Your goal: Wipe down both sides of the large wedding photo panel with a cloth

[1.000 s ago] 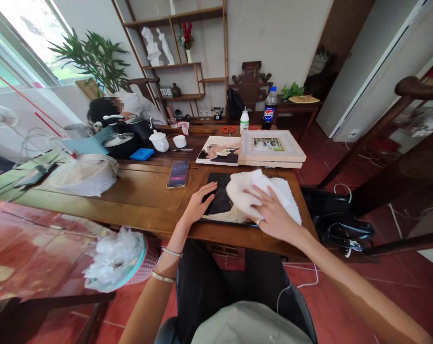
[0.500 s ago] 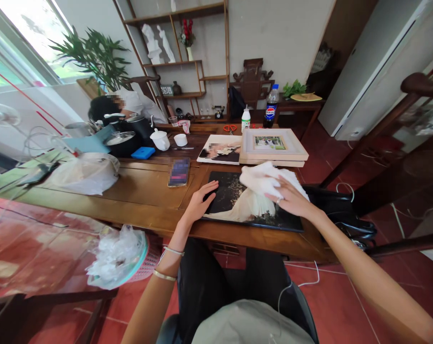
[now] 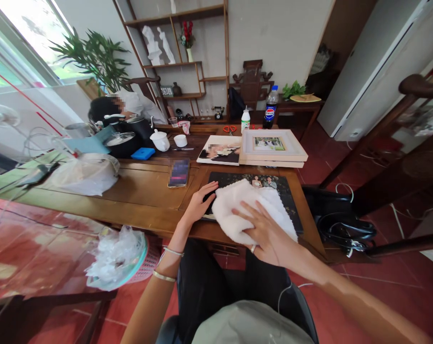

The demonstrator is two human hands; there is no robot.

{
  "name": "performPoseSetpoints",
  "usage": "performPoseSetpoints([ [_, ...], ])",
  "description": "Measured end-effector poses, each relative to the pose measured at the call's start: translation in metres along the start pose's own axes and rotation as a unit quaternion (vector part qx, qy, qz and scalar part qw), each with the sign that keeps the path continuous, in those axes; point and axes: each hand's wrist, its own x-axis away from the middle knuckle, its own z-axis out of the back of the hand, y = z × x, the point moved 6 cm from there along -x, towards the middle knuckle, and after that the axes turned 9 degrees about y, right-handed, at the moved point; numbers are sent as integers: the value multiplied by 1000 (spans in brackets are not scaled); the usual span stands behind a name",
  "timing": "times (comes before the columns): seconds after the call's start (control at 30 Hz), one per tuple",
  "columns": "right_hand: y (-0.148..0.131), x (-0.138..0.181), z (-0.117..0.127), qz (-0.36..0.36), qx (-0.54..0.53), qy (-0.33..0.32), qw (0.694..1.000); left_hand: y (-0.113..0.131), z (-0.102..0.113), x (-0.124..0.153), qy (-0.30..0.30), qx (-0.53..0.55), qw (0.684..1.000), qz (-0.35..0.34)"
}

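Note:
A dark photo panel (image 3: 291, 200) lies flat at the near edge of the wooden table, with two people pictured in its upper part. My right hand (image 3: 265, 231) presses a fluffy white towel (image 3: 234, 205) onto it, the fingers partly sunk in the cloth. The towel covers much of the panel's middle and hangs over its near edge. At the panel's left edge, my left hand (image 3: 201, 201) rests with its fingers stretched out. Beyond the panel are a photo print (image 3: 218, 150) and a stack of pale picture frames (image 3: 295, 148).
A phone (image 3: 178, 173) lies left of the panel. Farther back stand a cola bottle (image 3: 270, 109), a white bottle (image 3: 245, 120) and red scissors (image 3: 230, 128). Left are a white teapot (image 3: 160, 140) and a plastic bag (image 3: 85, 174). A black bag (image 3: 340, 220) sits at right. Another person (image 3: 137, 102) is behind.
My right hand has moved the towel left and toward me across the panel, uncovering the pictured people. My left hand has stayed at the panel's left edge.

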Motion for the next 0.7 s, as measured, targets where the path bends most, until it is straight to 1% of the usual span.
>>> performPoseSetpoints([
  [0.03, -1, 1, 1, 6, -11, 5, 1000, 0, 0, 0, -1, 0, 1000, -1],
  [0.1, 9, 0, 5, -13, -9, 30, 999, -1, -1, 0, -5, -8, 1000, 0],
  [0.2, 42, -7, 9, -97, 54, 72, 991, -1, -3, 0, -21, -19, 1000, -1],
  [0.27, 58, -14, 8, -145, 103, 82, 981, -1, -3, -2, -28, -17, 999, -5],
  [0.33, 63, -23, 4, -178, 133, 82, 972, -2, -2, -4, -23, -15, 1000, -4],
  [0.4, 57, -33, -4, -191, 142, 74, 968, -4, -1, -8, -9, -22, 1000, 4],
  [0.47, 42, -43, -12, -174, 128, 60, 975, -5, 0, -12, 8, -31, 999, 8],
  [0.57, 12, -53, -24, -102, 79, 27, 991, -6, 2, -14, 29, -19, 999, 10],
  [0.7, -20, -44, -26, -5, 11, -20, 1000, -10, 6, -11, 44, 9, 999, 26],
])
